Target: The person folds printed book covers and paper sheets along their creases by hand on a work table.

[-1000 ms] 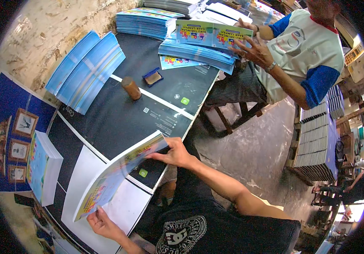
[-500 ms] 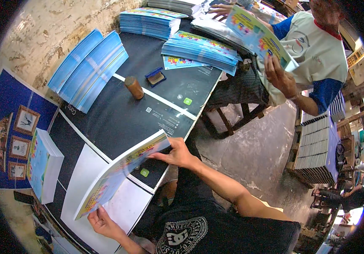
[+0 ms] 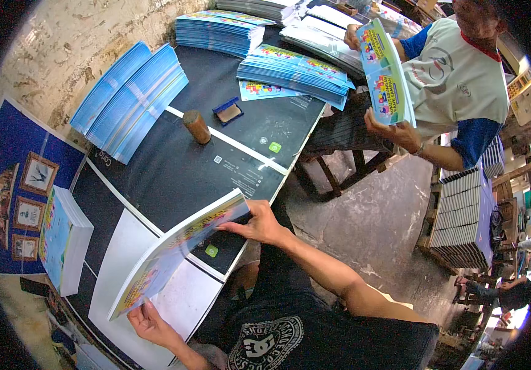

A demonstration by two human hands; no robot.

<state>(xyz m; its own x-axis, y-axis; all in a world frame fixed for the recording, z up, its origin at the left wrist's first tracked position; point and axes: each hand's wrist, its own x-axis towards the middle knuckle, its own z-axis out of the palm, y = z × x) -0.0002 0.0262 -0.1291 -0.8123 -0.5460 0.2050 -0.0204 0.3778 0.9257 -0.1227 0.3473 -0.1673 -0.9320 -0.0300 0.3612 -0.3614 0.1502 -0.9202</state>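
A thin stack of printed sheets point(image 3: 165, 262), colourful on the face toward me and white along its edges, stands on its long edge, tilted and slightly bowed. My left hand point(image 3: 153, 325) pinches its near lower corner between thumb and fingers. At the far end my right hand point(image 3: 258, 223) grips it, thumb on the printed face and fingers behind. Below the sheets lies a white board point(image 3: 185, 296) on the black tabletop point(image 3: 154, 179). Across the table's corner, a co-worker's hands point(image 3: 395, 131) hold a similar stack of printed sheets point(image 3: 386, 74) upright.
Tall bundles of blue printed sheets point(image 3: 133, 102) lean by the wall, with further piles point(image 3: 296, 71) at the back. A wooden cylinder point(image 3: 196, 127) and a blue-framed pad point(image 3: 227, 111) stand mid-table. A thick pile point(image 3: 68, 240) sits at left. Stacked books point(image 3: 460, 216) stand on the floor at right.
The co-worker has brought the raised far hand onto their sheets and turned them more upright, printed side outward. My hands and my sheets have hardly moved.
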